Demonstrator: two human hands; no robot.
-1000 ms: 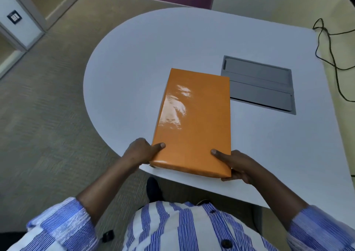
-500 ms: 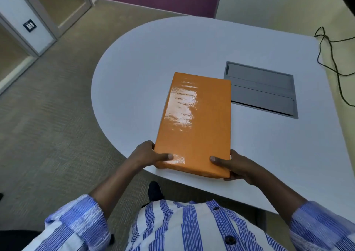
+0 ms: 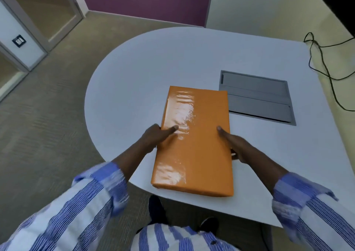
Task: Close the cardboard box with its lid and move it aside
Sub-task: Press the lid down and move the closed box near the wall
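Both hands, left hand point(image 3: 153, 138) and right hand point(image 3: 235, 145), clasp the unlabelled orange box point(image 3: 194, 141), fingers curled round its sides.

cardboard box point(image 3: 194, 141): glossy orange, lid closed | lying flat near the table's 6 o'clock edge | long axis pointing toward 12 o'clock

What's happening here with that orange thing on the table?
A person in a striped shirt is handling a glossy orange box on a pale grey table. The left hand holds its left long side and the right hand its right long side, thumbs on top. The lid looks already on. The box lies flat near the table's front edge, beside a grey panel set into the tabletop, so moving it aside seems to be what remains.
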